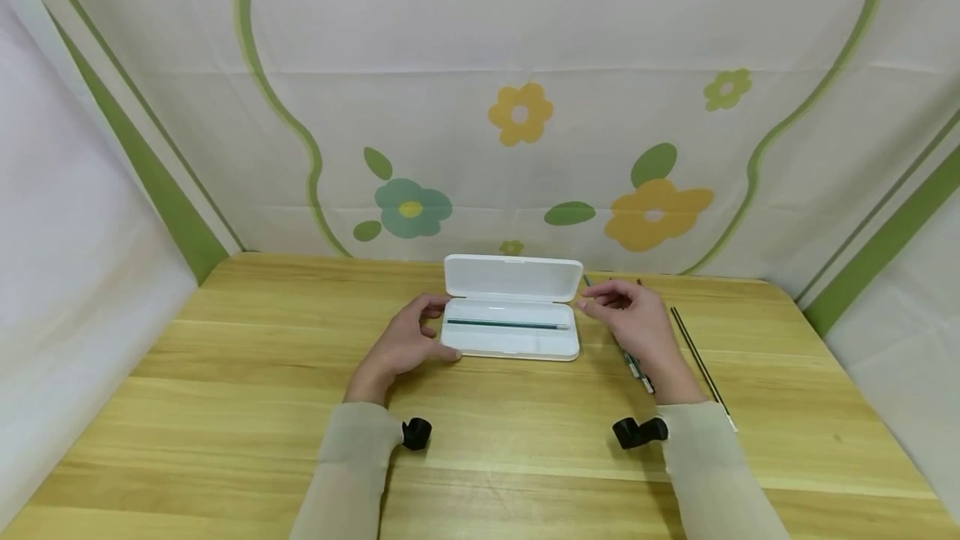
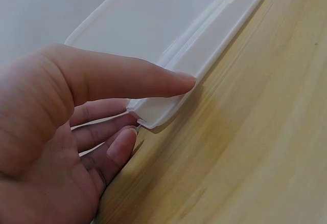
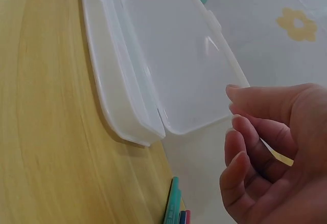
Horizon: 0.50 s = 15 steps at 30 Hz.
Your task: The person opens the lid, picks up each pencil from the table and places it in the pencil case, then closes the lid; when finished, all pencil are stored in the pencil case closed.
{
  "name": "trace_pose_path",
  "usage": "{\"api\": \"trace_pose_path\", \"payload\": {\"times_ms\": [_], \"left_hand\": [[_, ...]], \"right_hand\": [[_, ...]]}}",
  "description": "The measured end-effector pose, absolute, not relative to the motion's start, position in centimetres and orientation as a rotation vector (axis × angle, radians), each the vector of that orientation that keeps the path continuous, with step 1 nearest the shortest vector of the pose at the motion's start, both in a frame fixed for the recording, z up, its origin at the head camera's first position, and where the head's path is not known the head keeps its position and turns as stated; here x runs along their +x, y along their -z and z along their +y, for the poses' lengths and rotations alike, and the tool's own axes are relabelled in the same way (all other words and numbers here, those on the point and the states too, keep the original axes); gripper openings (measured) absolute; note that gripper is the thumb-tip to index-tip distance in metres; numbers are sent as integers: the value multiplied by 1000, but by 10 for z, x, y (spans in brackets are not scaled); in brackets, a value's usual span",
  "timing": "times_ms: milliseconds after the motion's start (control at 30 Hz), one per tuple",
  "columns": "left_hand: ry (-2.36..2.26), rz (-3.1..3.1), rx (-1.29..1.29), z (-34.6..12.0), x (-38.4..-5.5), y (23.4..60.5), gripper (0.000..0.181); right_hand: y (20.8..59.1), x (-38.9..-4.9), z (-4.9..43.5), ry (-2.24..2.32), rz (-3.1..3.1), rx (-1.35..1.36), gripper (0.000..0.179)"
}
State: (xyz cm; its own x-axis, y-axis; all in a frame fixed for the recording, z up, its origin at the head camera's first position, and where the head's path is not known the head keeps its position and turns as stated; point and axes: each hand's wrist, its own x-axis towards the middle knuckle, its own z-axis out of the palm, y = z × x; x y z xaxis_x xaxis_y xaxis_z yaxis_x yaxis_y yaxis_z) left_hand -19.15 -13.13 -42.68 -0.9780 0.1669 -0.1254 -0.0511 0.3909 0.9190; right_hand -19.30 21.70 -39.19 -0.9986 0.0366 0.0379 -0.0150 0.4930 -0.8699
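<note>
A white pencil case (image 1: 517, 345) lies on the table with its lid (image 1: 513, 277) raised at the back. Inside it, one dark green pencil (image 1: 510, 324) runs lengthwise. My left hand (image 1: 408, 338) grips the case's left end, thumb on the front wall and fingers round the end and back. Just off the right end of the case hovers my right hand (image 1: 637, 327), its fingers loosely bent and nothing visible between them. Below and beside that hand lie several pencils (image 1: 633, 367), partly hidden by it; their coloured ends (image 3: 172, 203) show in the right wrist view.
Two long dark pencils (image 1: 701, 365) lie side by side on the table, right of my right hand. A patterned cloth (image 1: 465, 148) hangs behind the table's back edge. Wood tabletop (image 1: 495, 457) stretches in front of the case.
</note>
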Motion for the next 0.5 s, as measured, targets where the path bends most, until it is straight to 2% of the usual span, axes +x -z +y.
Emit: {"api": "trace_pose_path", "payload": {"times_ms": [500], "left_hand": [[-1650, 2431, 122, -132, -191, 427, 82]], "right_hand": [[371, -176, 225, -1677, -2650, -55, 40]]}}
